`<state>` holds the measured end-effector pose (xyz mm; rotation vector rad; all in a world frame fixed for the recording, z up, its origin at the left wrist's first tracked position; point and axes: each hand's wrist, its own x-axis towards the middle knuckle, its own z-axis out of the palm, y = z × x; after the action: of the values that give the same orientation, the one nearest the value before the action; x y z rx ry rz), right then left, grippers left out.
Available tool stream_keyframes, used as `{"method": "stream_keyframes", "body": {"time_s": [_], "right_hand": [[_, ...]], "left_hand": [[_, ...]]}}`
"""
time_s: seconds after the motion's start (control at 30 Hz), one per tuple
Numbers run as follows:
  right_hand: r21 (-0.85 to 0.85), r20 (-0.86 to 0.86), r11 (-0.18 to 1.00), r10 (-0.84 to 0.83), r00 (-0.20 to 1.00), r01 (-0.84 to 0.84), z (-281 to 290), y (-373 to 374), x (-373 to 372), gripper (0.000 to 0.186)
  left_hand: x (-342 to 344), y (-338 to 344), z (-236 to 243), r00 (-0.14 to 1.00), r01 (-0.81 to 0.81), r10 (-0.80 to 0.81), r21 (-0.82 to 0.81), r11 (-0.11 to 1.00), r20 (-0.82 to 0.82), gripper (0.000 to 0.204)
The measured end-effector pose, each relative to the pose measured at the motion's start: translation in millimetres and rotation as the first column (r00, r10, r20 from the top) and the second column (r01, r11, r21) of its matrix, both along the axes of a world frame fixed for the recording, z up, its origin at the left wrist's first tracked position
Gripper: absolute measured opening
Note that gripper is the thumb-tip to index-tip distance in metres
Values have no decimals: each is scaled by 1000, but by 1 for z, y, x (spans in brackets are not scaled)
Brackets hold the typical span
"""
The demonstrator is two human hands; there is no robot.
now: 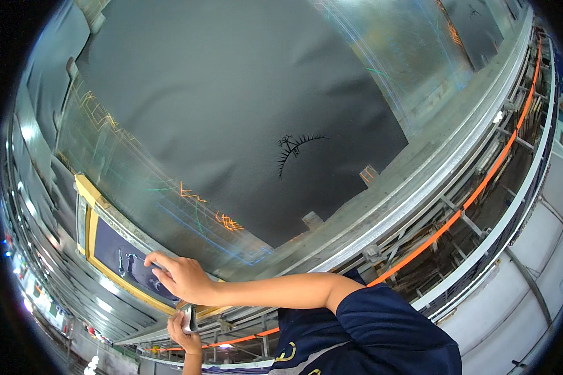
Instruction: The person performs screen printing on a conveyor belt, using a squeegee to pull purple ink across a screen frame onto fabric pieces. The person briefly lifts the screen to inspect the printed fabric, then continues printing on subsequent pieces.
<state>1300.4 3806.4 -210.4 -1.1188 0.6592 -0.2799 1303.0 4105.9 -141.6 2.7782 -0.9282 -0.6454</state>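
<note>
My right hand [184, 280] reaches across to the left over a small yellow-edged frame [100, 250]. Its thumb and fingers are pinched on something small and dark that I cannot make out. Inside the frame is a dark blue panel [109, 240] with pale, thin marks. Just below, my left hand [182, 334] grips a small silvery container [189, 317]; something brown shows at its top, partly hidden by the right wrist. The frame lies at the near left of a long table, beside a large dark sheet [231, 106] bearing a black curved, spiky motif [294, 147].
Greenish metallic table surface [406, 50] with orange, blue and green line marks borders the sheet. A metal rail [413, 181] runs along the table's right edge, with an orange cable or strip [481, 190] beyond. More grey sheeting [44, 125] hangs or lies at left.
</note>
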Motion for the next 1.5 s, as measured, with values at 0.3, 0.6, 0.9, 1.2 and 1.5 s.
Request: {"method": "stream_keyframes", "body": {"time_s": [0.3,0.6,0.9,1.2,1.5], "right_hand": [[35,-23,998,57,998,-56,4,-7,-1,16],[116,-8,981,154,988,-152,5,-15,-2,17],[92,-8,981,173,985,-172,3,-13,-1,19],[118,19,980,161,987,-162,0,-10,-3,20],[84,24,982,168,986,-169,0,-13,-4,21]], "left_hand": [[-2,-4,-1,1000,14,-14,-34,999,21,31],[5,-13,4,999,30,-30,-2,1000,17,35],[4,-14,3,999,28,-29,17,999,26,35],[1,-12,0,999,31,-30,-23,999,35,33],[1,-14,1,999,15,-14,-19,1000,31,36]]}}
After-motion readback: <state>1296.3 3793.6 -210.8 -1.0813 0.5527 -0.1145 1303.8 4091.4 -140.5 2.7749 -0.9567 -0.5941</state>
